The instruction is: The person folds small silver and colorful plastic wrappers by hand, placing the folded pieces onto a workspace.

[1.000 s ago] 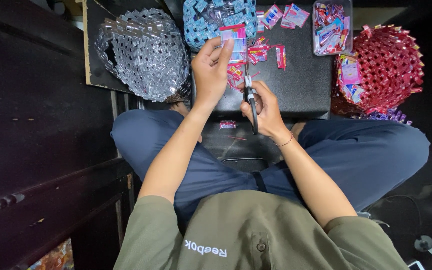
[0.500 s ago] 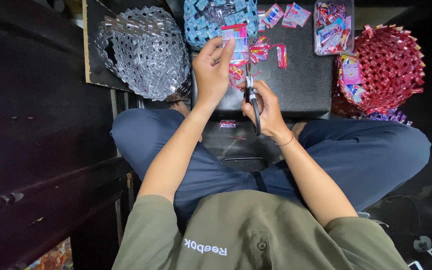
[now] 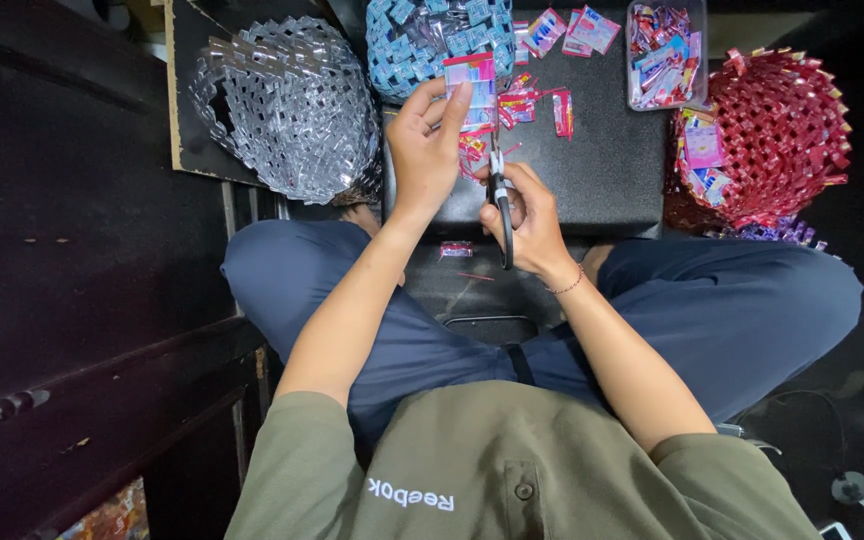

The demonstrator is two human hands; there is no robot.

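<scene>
My left hand point(image 3: 424, 150) pinches a small pink, white and blue wrapper point(image 3: 473, 84) and holds it upright above the black board. My right hand point(image 3: 530, 210) grips black-handled scissors point(image 3: 500, 198), whose blades point up at the wrapper's lower edge. Several cut wrapper strips point(image 3: 522, 105) lie on the board just beyond both hands. One small scrap point(image 3: 455, 249) lies below my hands, between my crossed legs.
A black board point(image 3: 607, 160) lies in front of my knees. A silver woven basket point(image 3: 292, 105) stands at the left, a blue woven one point(image 3: 422, 40) behind the hands, a red woven one point(image 3: 767, 135) at the right. A clear box of wrappers point(image 3: 664, 50) sits at the back.
The wrapper and my hands have shifted very slightly; the scissors stay at the wrapper's lower edge. Nothing else has moved.
</scene>
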